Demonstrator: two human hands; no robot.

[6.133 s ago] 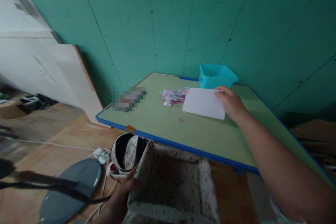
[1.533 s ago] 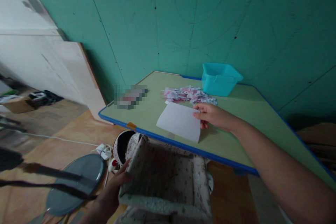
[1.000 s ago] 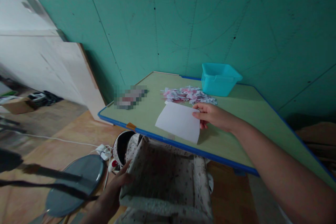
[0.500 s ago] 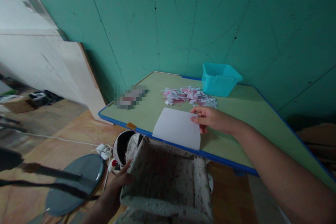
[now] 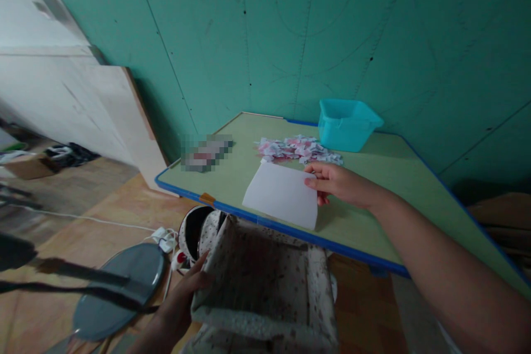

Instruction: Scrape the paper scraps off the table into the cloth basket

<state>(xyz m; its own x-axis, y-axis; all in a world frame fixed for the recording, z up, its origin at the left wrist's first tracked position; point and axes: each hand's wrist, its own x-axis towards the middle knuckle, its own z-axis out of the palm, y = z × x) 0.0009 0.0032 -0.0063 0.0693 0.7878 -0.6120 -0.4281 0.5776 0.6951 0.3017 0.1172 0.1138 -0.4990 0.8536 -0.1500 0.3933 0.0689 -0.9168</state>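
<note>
At table edge: we are pinching a white sheet with our right hand.
Below: our left hand is gripping a fabric basket.

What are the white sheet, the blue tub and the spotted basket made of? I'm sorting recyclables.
White sheet: probably thin matte paper or card, with flat, crisp edges. Blue tub: likely moulded plastic, smooth with a rolled rim. Spotted basket: apparently printed fabric, with soft, sagging walls.

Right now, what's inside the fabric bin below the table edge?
The fabric bin, held by the left hand, shows only a dark speckled lining; no loose scraps discernible. Its near floor is hidden by the rim.
</note>
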